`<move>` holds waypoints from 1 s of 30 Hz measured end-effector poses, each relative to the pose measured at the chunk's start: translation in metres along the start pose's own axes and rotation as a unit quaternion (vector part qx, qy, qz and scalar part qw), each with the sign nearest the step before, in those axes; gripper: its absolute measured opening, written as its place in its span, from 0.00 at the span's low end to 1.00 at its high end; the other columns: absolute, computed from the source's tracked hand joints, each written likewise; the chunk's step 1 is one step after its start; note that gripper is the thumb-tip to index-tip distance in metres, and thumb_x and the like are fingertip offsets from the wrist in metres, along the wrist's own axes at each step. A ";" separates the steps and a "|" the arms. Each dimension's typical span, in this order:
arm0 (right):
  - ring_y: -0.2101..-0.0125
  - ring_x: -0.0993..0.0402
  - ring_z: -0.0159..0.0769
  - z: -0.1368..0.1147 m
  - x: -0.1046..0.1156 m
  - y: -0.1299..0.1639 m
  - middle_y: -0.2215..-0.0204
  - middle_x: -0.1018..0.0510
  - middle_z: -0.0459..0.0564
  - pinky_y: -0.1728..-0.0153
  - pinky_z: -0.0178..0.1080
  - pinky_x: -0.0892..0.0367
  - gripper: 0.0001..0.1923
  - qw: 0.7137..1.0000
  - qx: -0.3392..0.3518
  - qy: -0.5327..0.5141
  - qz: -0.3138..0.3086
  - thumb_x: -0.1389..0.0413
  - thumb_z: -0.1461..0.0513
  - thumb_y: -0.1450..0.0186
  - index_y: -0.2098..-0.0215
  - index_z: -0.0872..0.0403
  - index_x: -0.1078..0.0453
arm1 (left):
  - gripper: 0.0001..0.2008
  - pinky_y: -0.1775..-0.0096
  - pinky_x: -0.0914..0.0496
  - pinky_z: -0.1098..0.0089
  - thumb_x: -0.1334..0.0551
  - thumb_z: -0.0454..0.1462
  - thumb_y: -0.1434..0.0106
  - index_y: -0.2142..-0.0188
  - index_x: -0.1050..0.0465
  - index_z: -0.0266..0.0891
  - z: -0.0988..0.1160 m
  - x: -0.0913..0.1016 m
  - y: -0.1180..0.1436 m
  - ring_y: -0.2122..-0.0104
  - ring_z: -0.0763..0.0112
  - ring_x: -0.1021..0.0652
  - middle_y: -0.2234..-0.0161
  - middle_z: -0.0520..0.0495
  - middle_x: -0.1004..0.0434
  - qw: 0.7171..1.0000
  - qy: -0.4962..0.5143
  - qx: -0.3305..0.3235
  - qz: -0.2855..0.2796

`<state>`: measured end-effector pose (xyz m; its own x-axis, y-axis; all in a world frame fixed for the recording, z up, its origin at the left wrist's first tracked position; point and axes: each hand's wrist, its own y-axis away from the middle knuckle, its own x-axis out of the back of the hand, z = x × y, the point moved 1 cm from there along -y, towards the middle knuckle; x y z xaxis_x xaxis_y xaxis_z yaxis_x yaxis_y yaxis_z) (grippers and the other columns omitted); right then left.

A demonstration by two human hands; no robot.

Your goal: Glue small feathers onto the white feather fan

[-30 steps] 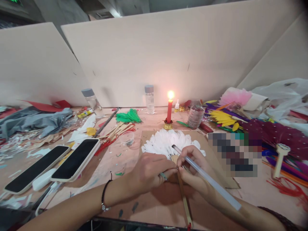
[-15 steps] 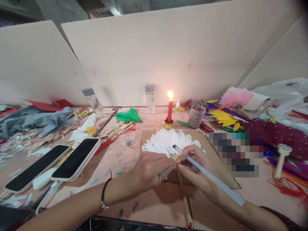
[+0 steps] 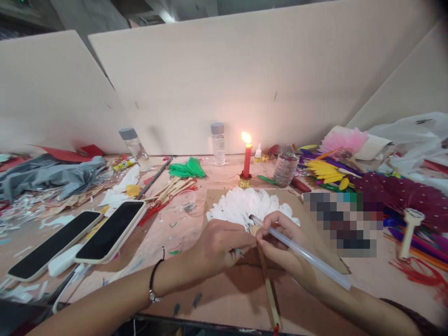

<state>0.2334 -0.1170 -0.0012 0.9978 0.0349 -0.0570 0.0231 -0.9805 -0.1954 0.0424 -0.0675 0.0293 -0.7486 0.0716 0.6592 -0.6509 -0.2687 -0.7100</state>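
Note:
A white feather fan [image 3: 245, 203] lies spread on a piece of brown cardboard [image 3: 310, 224], its thin wooden handle [image 3: 268, 284] pointing towards me. My left hand [image 3: 224, 242] is closed, with its fingertips pinching at the base of the feathers; what exactly lies under them is hidden. From beneath that hand pokes a small greyish tip [image 3: 239, 252] that I cannot make out. In my right hand [image 3: 283, 238] is a translucent glue stick [image 3: 304, 249], slanting, its blackened end over the fan's base. The right fingertips also meet the top of the handle.
Behind the fan burns a red candle [image 3: 247, 161] in a gold holder. Clear bottles [image 3: 219, 147], a green feather bunch [image 3: 188, 168] and bundled wooden sticks [image 3: 175, 191] stand or lie nearby. Two phones [image 3: 110, 232] are at left; yellow feathers [image 3: 324, 171] and a maroon feather fan [image 3: 395, 196] at right.
The glue stick has shifted slightly to the left, its dark end further over the fan's base. The greyish tip under my left hand has turned a little. The candle flame leans left.

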 end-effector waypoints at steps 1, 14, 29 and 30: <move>0.74 0.33 0.33 0.000 -0.001 0.000 0.71 0.26 0.42 0.74 0.35 0.40 0.13 1.000 -0.004 -0.002 -0.001 0.35 0.62 0.40 0.63 0.48 0.36 | 0.17 0.75 0.44 0.72 0.41 0.35 0.22 0.69 0.22 0.37 0.000 -0.001 0.000 0.79 0.78 0.35 0.80 0.56 0.34 1.000 0.002 0.000 0.006; 0.69 0.35 0.34 0.006 -0.007 0.008 0.68 0.30 0.41 0.69 0.35 0.38 0.13 0.999 0.023 -0.021 -0.016 0.42 0.69 0.41 0.61 0.47 0.36 | 0.15 0.75 0.41 0.73 0.38 0.34 0.23 0.69 0.22 0.35 0.009 -0.001 0.000 0.79 0.78 0.33 0.79 0.55 0.30 1.000 0.012 0.011 -0.016; 0.65 0.24 0.36 0.002 -0.003 0.011 0.65 0.24 0.42 0.63 0.35 0.28 0.10 0.997 0.063 -0.051 0.005 0.37 0.63 0.30 0.58 0.44 0.34 | 0.07 0.75 0.39 0.78 0.31 0.38 0.35 0.65 0.14 0.36 0.011 0.007 -0.009 0.79 0.79 0.31 0.78 0.52 0.23 0.920 0.248 0.304 -0.020; 0.64 0.24 0.37 0.001 -0.002 0.011 0.64 0.24 0.43 0.63 0.36 0.28 0.10 0.997 0.061 -0.049 0.004 0.37 0.61 0.29 0.57 0.44 0.34 | 0.07 0.75 0.39 0.78 0.30 0.38 0.35 0.65 0.14 0.36 0.011 0.007 -0.009 0.79 0.79 0.32 0.79 0.53 0.24 0.915 0.256 0.310 -0.020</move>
<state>0.2318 -0.1282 -0.0039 0.9869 0.0524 -0.1527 0.0022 -0.9502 -0.3115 0.0445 -0.0748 0.0429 -0.7903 0.4910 0.3664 -0.6007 -0.7388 -0.3056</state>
